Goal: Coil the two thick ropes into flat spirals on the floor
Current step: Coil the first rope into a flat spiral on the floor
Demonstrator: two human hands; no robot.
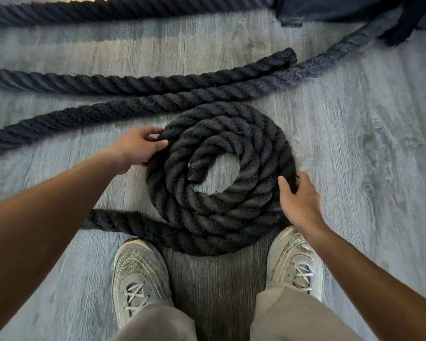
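Flat coil [219,178] of thick dark rope lies on the grey floor [354,143] between two shoes [139,274]. Left hand [135,147] grips its rim at 9 o'clock; right hand [296,199] apparently clasps it at 3 o'clock. Straight rope lengths [133,82] lie toward 12 o'clock.

The far rope [108,9] is blurred; the straight ropes [108,82] run off the left edge.
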